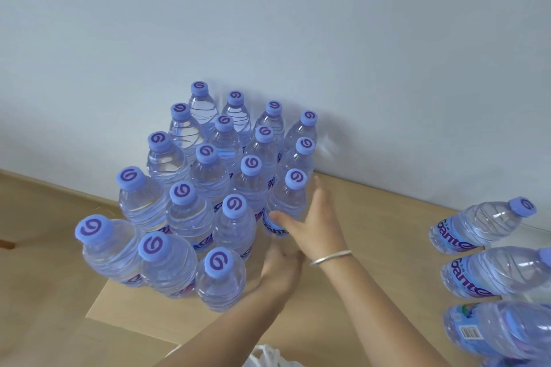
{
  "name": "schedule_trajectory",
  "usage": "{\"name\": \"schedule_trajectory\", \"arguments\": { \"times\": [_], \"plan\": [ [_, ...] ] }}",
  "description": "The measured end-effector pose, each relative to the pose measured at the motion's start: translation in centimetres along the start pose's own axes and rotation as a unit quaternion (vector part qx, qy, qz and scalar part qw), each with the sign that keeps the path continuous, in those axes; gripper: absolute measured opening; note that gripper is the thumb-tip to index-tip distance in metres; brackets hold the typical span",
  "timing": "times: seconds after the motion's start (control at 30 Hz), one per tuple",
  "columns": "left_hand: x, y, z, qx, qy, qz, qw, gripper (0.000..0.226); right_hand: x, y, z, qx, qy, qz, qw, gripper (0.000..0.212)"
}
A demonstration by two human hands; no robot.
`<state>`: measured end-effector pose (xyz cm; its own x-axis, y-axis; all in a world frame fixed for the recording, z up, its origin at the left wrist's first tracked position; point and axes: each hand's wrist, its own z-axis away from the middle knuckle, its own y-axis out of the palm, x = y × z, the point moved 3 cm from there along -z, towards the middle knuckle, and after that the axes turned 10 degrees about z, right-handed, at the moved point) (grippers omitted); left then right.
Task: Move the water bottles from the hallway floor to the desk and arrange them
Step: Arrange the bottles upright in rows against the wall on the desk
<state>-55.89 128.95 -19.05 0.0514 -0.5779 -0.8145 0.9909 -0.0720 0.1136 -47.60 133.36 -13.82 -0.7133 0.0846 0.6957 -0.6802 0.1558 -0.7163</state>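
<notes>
counter (372,217) is carrying everything | bottle block (208,188) is standing upright in rows at its left end by the wall | three bottles (489,271) are standing apart, near right | right hand (310,223) is pressing spread fingers against the block's right side | left hand (280,271) is lying open against the near bottles

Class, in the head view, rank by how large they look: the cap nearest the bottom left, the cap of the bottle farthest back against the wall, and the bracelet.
1. Bracelet
2. Bottom-left cap
3. Farthest-back cap
The caps are probably identical; nearness enlarges one.
</notes>
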Motion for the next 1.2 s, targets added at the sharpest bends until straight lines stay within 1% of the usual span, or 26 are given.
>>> {"name": "schedule_trajectory", "arguments": {
  "times": [0.03,0.07,0.1,0.13,0.17,0.2,0.27,0.3,0.4,0.43,0.47,0.53,0.57,0.7,0.8,0.9,1.0,1.07,1.13,1.2],
  "plan": [
    [0.2,-0.1,0.9,0.055,-0.009,-0.050,0.997,0.051,0.3,-0.4,0.9,-0.045,-0.004,0.029,0.999,0.076],
    [1.1,-0.4,1.7,0.103,-0.020,-0.097,0.990,0.043,0.6,-0.8,1.9,-0.076,-0.003,0.036,0.996,0.064],
    [1.9,-1.2,2.8,0.134,-0.033,-0.131,0.982,0.027,0.9,-1.2,3.0,-0.069,0.005,0.015,0.997,0.049],
    [2.7,-2.2,3.5,0.155,-0.044,-0.146,0.976,0.018,1.2,-1.2,4.0,-0.027,0.017,-0.030,0.999,0.039],
    [3.7,-3.3,4.1,0.167,-0.064,-0.146,0.973,0.029,1.7,-0.9,5.0,0.044,0.019,-0.076,0.996,0.036],
    [4.6,-4.5,4.5,0.168,-0.089,-0.131,0.973,0.036,2.3,-0.6,5.9,0.120,-0.001,-0.104,0.987,0.033],
    [5.7,-6.7,5.3,0.153,-0.120,-0.123,0.973,0.039,3.7,0.2,7.5,0.229,-0.078,-0.078,0.967,0.034],
    [6.4,-7.9,5.6,0.127,-0.137,-0.114,0.976,0.037,4.1,0.8,8.0,0.261,-0.106,-0.054,0.958,0.040],
    [7.6,-11.3,6.6,0.014,-0.183,-0.035,0.982,0.016,4.5,2.2,8.1,0.304,-0.117,-0.022,0.945,0.061],
    [7.8,-12.1,6.7,-0.018,-0.181,-0.007,0.983,0.012,4.5,2.5,8.0,0.303,-0.119,-0.010,0.946,0.066],
    [7.7,-12.8,6.6,-0.051,-0.170,0.019,0.984,0.013,4.5,2.8,7.9,0.298,-0.122,0.003,0.947,0.069],
    [7.4,-13.5,6.2,-0.100,-0.143,0.060,0.983,0.025,4.5,3.2,7.6,0.284,-0.126,0.014,0.950,0.068],
    [7.1,-13.6,6.0,-0.110,-0.132,0.069,0.983,0.028,4.5,3.4,7.6,0.277,-0.127,0.012,0.952,0.066],
    [6.2,-13.3,5.3,-0.113,-0.106,0.065,0.986,0.027,4.4,3.7,7.7,0.265,-0.128,-0.006,0.956,0.061],
    [6.0,-13.6,5.1,-0.121,-0.095,0.061,0.986,0.025,4.3,4.0,8.2,0.240,-0.119,-0.002,0.963,0.064],
    [5.6,-13.7,5.0,-0.115,-0.097,0.045,0.988,0.020,4.4,4.2,8.4,0.226,-0.120,0.001,0.967,0.063],
    [5.1,-13.8,4.9,-0.112,-0.102,0.019,0.988,0.022,4.2,4.1,8.4,0.233,-0.113,0.001,0.966,0.065],
    [4.7,-13.6,5.1,-0.098,-0.121,-0.015,0.988,0.021,3.9,4.2,8.4,0.236,-0.099,-0.009,0.967,0.067],
    [4.4,-12.6,5.3,-0.047,-0.161,-0.061,0.984,0.018,3.7,4.3,8.6,0.247,-0.074,-0.037,0.965,0.071],
    [4.5,-11.0,5.7,0.020,-0.204,-0.091,0.975,0.022,3.2,3.8,8.8,0.247,-0.050,-0.058,0.966,0.074]
  ]
}}
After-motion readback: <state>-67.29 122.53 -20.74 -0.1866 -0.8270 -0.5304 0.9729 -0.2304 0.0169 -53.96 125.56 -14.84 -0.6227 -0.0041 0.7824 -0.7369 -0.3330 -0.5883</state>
